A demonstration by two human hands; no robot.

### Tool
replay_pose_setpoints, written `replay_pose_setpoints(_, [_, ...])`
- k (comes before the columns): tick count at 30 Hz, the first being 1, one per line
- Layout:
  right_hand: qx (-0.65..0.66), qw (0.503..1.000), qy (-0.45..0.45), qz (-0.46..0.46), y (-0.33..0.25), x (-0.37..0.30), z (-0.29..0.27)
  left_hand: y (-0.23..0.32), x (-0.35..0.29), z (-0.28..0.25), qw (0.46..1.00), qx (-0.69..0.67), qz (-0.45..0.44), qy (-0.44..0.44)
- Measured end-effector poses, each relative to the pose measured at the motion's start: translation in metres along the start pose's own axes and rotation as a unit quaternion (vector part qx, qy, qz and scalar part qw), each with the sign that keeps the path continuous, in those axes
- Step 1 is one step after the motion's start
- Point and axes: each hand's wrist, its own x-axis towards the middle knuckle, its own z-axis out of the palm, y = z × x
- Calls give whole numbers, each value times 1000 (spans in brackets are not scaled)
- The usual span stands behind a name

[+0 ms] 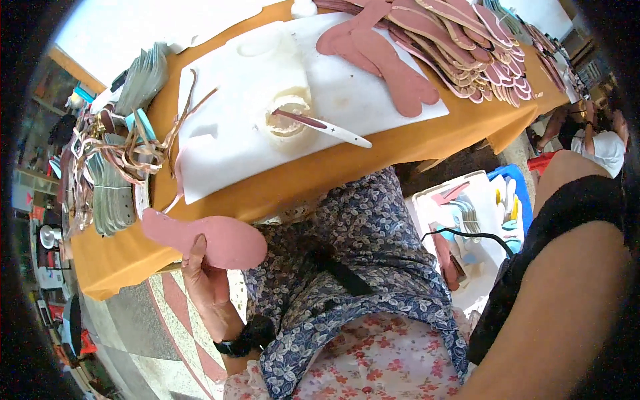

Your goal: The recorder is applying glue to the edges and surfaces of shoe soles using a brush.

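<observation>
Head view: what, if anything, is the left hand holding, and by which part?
The left hand holds a pink sole by its near edge, beside the narrow waist, thumb on top.

A head-worn fisheye looks steeply down at close range, worktable (267, 195) toward twelve o'clock, floral-print garment (380, 357) toward six.

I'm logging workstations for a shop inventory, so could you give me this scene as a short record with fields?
Left hand: holding a pink insole, thumb on its upper face
Right hand: not in view
Work surface: white sheet on orange cloth
On the sheet: open whitish container, white-handled tool resting across its opening; overlapping pink sole pieces
Far right: large pile of soles
Left side: grey-green bundle, tan strips
Lower right: white bin with mixed pieces
</observation>
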Motion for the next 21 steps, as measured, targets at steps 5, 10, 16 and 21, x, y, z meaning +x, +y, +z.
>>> replay_pose_setpoints(5, [19,1000,-7,6,1,-8,0,0,-1,3,1000,8,6,17])
replay_pose_setpoints(10, [37,999,0,-7,1,-4,-1,3,2,-2,1000,6,8,-7])
replay_pose_setpoints(16, [64,998,6,-15,-1,-3,3,-1,2,4,1000,9,4,-11])
replay_pose_setpoints(21, [88,996,-4,-17,-1,-12,-2,8,2,-4,1000,9,-2,-26])
